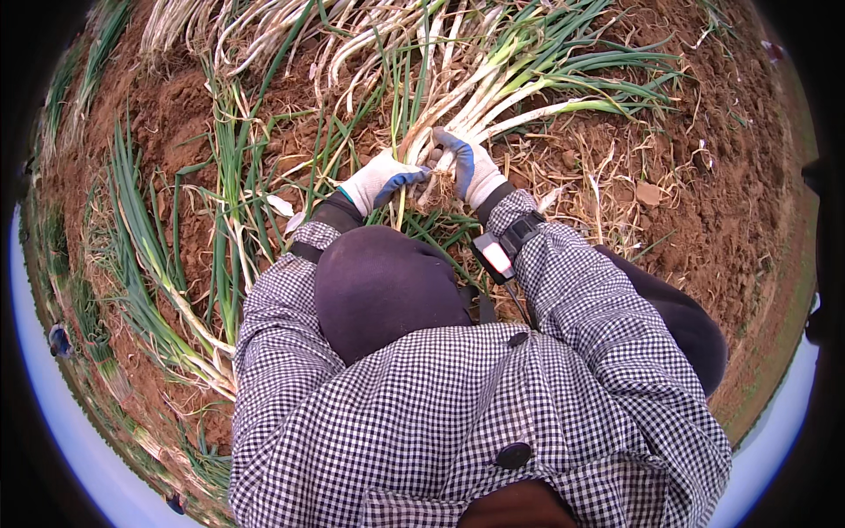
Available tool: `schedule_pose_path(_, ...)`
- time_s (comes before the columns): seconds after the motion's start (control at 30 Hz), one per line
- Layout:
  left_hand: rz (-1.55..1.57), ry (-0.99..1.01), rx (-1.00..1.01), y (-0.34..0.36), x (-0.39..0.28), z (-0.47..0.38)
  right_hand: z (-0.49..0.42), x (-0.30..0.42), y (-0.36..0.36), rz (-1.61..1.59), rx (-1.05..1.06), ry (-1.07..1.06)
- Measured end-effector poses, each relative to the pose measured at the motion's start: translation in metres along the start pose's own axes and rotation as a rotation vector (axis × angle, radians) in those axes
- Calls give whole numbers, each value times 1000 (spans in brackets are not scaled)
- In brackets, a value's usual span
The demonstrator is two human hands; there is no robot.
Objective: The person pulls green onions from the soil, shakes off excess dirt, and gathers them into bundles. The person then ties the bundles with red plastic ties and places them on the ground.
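Both of my hands, in white work gloves with blue coated palms, meet at the root end of a bunch of green onions. My right hand wraps around the white stalks just above their roots. My left hand grips the left side of the same root end, with its thumb and fingers close together. The stalks slant up and to the right, and their green leaves spread over the soil. Some of the left fingers are hidden.
A row of white-stemmed onions lies across the top. More green onions rest on the left. Dry husks litter the brown soil at right. My bent knee is close under my left forearm. A person is far off at left.
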State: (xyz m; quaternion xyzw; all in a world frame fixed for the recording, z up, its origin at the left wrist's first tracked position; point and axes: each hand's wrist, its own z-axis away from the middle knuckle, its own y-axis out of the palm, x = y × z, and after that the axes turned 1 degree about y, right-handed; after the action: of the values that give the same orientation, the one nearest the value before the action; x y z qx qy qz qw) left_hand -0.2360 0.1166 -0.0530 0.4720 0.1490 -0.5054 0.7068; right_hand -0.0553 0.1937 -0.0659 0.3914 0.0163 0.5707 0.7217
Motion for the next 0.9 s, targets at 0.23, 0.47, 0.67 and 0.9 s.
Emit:
schedule_pose_path(0.23,157,-92,117,-7,-5,35,17,51,-42,28,-168,-396)
schedule_pose_path(0.47,-653,-90,-101,-88,50,202,91,198,-71,-364,83,-649)
schedule_pose_path(0.67,-1086,-1355,9,-92,227,458,160,309,-18,-340,642,-1121)
schedule_pose_path(0.9,-1081,-1423,217,-114,240,478,60,305,26,-198,832,-825)
